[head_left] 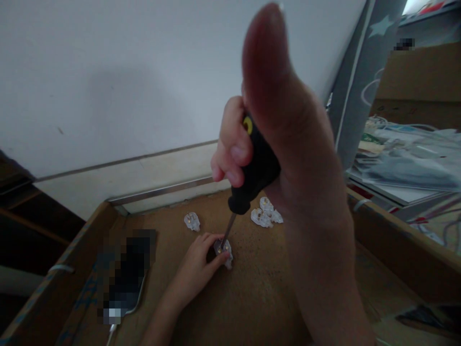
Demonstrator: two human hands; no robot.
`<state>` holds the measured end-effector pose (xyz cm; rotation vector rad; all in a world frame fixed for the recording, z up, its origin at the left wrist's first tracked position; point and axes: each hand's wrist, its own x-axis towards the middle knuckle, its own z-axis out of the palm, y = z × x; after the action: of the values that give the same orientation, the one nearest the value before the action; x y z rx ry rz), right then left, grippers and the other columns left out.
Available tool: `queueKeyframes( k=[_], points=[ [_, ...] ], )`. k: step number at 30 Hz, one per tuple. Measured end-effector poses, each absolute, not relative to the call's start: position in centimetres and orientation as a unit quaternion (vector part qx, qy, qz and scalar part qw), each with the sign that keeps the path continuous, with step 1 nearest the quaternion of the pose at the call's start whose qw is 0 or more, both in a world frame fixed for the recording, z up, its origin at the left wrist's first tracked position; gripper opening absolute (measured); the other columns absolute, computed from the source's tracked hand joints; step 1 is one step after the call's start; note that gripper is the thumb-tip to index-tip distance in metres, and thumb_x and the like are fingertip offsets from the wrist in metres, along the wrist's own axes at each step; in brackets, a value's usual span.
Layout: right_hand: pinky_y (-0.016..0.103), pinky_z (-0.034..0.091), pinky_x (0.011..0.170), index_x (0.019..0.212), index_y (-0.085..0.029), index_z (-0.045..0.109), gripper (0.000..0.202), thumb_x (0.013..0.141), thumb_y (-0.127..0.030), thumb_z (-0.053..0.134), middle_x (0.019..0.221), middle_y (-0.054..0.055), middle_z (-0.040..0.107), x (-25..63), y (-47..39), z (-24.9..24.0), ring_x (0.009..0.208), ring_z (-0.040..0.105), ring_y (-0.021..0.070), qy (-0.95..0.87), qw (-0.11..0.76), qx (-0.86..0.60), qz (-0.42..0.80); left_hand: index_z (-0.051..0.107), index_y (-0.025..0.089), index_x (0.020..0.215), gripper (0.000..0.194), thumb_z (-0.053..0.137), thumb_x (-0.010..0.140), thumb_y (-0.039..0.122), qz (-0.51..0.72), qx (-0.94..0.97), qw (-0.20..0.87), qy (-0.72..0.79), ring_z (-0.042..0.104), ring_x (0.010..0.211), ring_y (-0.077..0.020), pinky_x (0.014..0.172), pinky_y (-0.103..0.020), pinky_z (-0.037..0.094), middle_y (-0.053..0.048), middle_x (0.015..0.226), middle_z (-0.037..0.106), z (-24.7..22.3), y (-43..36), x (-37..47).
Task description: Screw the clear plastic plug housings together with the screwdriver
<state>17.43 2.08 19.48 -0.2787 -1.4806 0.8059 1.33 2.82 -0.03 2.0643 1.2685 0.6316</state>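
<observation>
My right hand [298, 129] grips a black screwdriver [260, 161], its tip at the clear plastic piece [227, 248] my left hand [196, 262] pinches.

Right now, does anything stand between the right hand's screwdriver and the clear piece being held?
Nothing visible does: the screwdriver in the right hand reaches down to the clear piece, while the left hand grips its edges.

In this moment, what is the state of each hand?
Left hand: closed, holding a small clear piece between thumb and forefinger.
Right hand: closed, gripping a black-handled screwdriver.
</observation>
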Motion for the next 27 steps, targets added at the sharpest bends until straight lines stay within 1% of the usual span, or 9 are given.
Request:
queueKeyframes(
  k=[2,4,7,11,15,18,20,24,27],
  points=[
    [0.025,0.048,0.053,0.071,-0.022,0.035,0.036,0.082,-0.054,0.046,0.064,-0.004,0.047,17.1,1.7,19.9,0.051,0.05,0.0097,-0.643,0.667,-0.111,0.359,0.059,0.022,0.11,0.029,0.057,0.084,0.034,0.24,0.783,0.313,0.48,0.055,0.094,-0.0223,0.084,-0.034,0.044,-0.006,0.099,0.061,0.0,2.9,1.3],
    [0.025,0.047,0.058,0.069,-0.022,0.037,0.038,0.083,-0.056,0.044,0.064,-0.003,0.047,16.9,0.9,20.7,0.057,0.051,0.0107,-0.651,0.678,-0.179,0.291,0.06,0.022,0.108,0.028,0.057,0.083,0.034,0.243,0.784,0.314,0.478,0.055,0.094,-0.0227,0.084,-0.035,0.044,-0.006,0.101,0.062,-0.2,2.9,1.3],
    [0.023,0.044,0.057,0.077,-0.023,0.043,0.034,0.082,-0.056,0.046,0.064,-0.002,0.049,16.8,-0.4,21.9,0.061,0.052,0.0118,-0.683,0.642,-0.289,0.194,0.06,0.022,0.106,0.026,0.057,0.083,0.035,0.256,0.782,0.32,0.469,0.055,0.097,-0.0232,0.086,-0.037,0.043,-0.006,0.105,0.062,-0.5,3.0,1.2],
    [0.02,0.042,0.052,0.083,-0.024,0.041,0.029,0.084,-0.053,0.046,0.08,-0.002,0.054,17.1,-0.2,21.6,0.061,0.054,0.0091,-0.698,0.645,-0.274,0.148,0.059,0.021,0.108,0.028,0.056,0.084,0.034,0.257,0.784,0.314,0.471,0.054,0.097,-0.0234,0.087,-0.037,0.043,-0.007,0.104,0.062,-0.6,3.0,1.2],
    [0.021,0.04,0.042,0.075,-0.023,0.035,0.027,0.087,-0.044,0.047,0.054,-0.008,0.043,17.6,1.1,20.0,0.041,0.043,0.0075,-0.662,0.673,-0.186,0.274,0.059,0.021,0.11,0.028,0.056,0.085,0.032,0.242,0.787,0.317,0.47,0.055,0.096,-0.0223,0.087,-0.036,0.043,-0.007,0.102,0.061,-0.1,3.0,1.3],
    [0.022,0.043,0.044,0.07,-0.021,0.035,0.022,0.089,-0.027,0.046,0.052,-0.009,0.041,17.8,1.5,19.9,0.043,0.043,0.0068,-0.688,0.601,-0.148,0.378,0.059,0.021,0.111,0.03,0.057,0.084,0.031,0.244,0.786,0.319,0.47,0.055,0.097,-0.0223,0.088,-0.035,0.042,-0.007,0.101,0.062,0.1,3.0,1.3],
    [0.019,0.04,0.046,0.066,-0.019,0.04,0.025,0.086,-0.026,0.053,0.057,-0.007,0.044,18.1,1.6,20.7,0.051,0.046,0.0059,-0.746,0.547,-0.197,0.324,0.06,0.019,0.11,0.03,0.057,0.083,0.031,0.249,0.786,0.317,0.469,0.055,0.096,-0.022,0.087,-0.035,0.042,-0.007,0.1,0.062,0.0,3.0,1.2],
    [0.016,0.031,0.046,0.052,-0.017,0.047,0.037,0.074,-0.04,0.064,0.051,-0.005,0.039,19.0,2.0,23.8,0.054,0.048,0.0059,-0.843,0.411,-0.311,0.152,0.061,0.019,0.109,0.033,0.059,0.082,0.036,0.26,0.781,0.317,0.472,0.057,0.089,-0.0206,0.081,-0.032,0.044,-0.006,0.096,0.063,-0.3,2.9,1.0],
    [0.018,0.032,0.048,0.05,-0.018,0.051,0.03,0.067,-0.032,0.071,0.043,-0.006,0.036,19.7,2.0,26.2,0.055,0.052,0.0089,-0.865,0.322,-0.36,0.133,0.062,0.019,0.109,0.036,0.062,0.079,0.039,0.275,0.774,0.306,0.482,0.058,0.088,-0.0206,0.081,-0.031,0.045,-0.006,0.097,0.064,-0.6,2.9,1.0]
  ],
)
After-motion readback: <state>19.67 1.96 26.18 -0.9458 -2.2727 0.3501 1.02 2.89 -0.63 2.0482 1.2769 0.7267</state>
